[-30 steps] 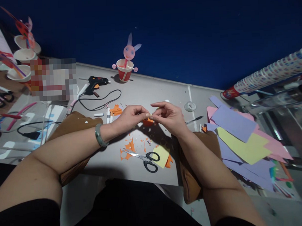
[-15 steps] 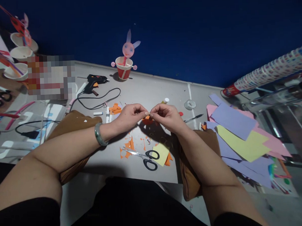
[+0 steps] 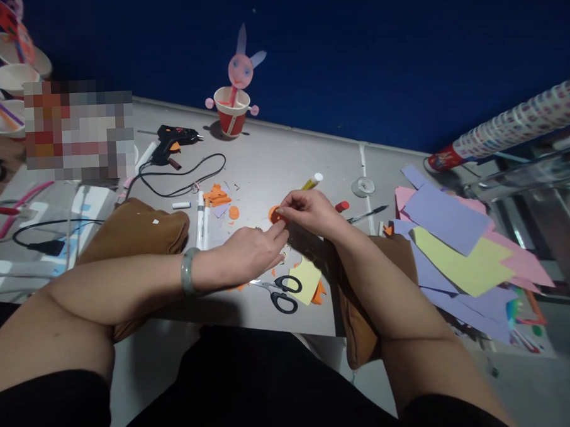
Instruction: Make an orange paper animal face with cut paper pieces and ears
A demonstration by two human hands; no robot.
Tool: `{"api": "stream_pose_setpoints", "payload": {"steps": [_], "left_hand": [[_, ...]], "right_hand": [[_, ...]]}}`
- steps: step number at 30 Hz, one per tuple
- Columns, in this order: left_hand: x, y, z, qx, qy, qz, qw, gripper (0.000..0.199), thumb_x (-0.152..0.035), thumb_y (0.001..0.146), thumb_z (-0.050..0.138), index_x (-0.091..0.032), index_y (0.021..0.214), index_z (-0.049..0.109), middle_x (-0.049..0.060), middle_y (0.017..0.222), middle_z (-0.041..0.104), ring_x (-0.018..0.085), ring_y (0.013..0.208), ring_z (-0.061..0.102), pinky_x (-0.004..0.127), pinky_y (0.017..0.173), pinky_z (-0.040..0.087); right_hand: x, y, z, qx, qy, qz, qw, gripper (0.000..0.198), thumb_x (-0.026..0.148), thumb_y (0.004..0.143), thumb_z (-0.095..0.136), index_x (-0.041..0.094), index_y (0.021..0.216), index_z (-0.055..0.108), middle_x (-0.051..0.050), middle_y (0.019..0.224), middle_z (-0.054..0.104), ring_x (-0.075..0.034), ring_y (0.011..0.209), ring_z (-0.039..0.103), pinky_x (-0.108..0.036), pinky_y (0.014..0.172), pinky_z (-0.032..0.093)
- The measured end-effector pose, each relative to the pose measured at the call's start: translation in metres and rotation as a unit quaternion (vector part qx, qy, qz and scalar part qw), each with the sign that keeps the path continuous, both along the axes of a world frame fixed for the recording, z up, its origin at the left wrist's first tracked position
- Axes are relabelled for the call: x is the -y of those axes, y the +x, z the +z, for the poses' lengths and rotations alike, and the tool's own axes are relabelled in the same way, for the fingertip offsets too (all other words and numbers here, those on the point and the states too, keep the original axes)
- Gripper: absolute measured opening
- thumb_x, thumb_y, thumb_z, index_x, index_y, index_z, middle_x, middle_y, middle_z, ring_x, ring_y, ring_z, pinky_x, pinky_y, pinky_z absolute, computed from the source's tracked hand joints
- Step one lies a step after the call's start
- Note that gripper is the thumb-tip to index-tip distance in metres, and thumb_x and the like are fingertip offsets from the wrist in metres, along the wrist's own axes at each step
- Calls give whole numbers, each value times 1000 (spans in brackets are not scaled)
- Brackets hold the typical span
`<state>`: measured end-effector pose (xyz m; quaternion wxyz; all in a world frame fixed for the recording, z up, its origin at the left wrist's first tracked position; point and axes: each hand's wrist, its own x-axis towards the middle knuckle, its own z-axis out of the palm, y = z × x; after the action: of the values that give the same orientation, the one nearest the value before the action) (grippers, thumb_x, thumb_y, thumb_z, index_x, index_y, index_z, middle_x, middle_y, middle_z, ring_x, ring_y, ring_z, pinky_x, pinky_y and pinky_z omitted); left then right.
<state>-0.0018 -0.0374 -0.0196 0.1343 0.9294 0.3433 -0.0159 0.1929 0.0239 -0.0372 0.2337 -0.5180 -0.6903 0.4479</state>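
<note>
My right hand [image 3: 311,212] is closed in a pinch at an orange paper piece with a rounded edge [image 3: 273,213]. My left hand [image 3: 249,256] is palm down with its fingers stretched toward my right fingertips, close to the orange piece; its thumb is mostly hidden. Below the hands lie black-handled scissors [image 3: 283,295], their blades partly covered by my left hand. Beside them is a yellow paper piece [image 3: 304,282] with orange scraps [image 3: 319,292] at its edge. Left of my right hand lies a small orange paper disc [image 3: 234,212].
A glue gun [image 3: 175,141] with a looped cord lies at the back left. Behind stands a paper cup [image 3: 232,118] with a pink rabbit figure. Markers [image 3: 204,226], a tape roll [image 3: 363,186] and brown cushions [image 3: 134,229] surround the hands. Coloured paper sheets [image 3: 448,216] are stacked at right.
My left hand has come down toward me, from pinching beside my right fingertips to lying palm down over the scraps and scissor blades. My right hand stays pinched near the orange piece. The view shifted slightly.
</note>
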Motion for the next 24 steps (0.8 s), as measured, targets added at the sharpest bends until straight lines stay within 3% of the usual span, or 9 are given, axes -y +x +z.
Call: {"api": "stream_pose_setpoints", "payload": {"steps": [4,10,18,24], "left_hand": [[3,1,-10,-39,3,-6,999,58,-43,99,50,-5,142,47,26,147,51,21,73,68,33,54,36],[1,-1,-17,-48,16,-13,999,60,-47,101,47,-3,141,50,28,147,50,22,72,68,35,52,34],[-1,1,-7,-64,-35,5,997,56,-43,102,48,0,136,55,30,143,53,22,73,68,35,56,37],[-2,0,-5,-71,-24,-9,997,54,-44,102,46,-1,132,57,28,142,54,21,72,67,35,54,35]], "right_hand": [[-3,-2,-5,48,14,36,998,13,27,81,67,17,73,71,-3,67,71,-13,61,59,-27,58,43],[-7,-4,-9,79,16,21,997,10,21,78,66,16,70,69,-2,65,70,-12,58,58,-26,57,41],[-8,-6,-12,88,6,16,996,8,21,75,67,16,68,68,-2,63,68,-11,56,56,-26,55,40],[-10,-8,-12,93,-11,18,995,9,20,76,67,17,68,67,-2,63,68,-12,55,56,-27,55,40]]}}
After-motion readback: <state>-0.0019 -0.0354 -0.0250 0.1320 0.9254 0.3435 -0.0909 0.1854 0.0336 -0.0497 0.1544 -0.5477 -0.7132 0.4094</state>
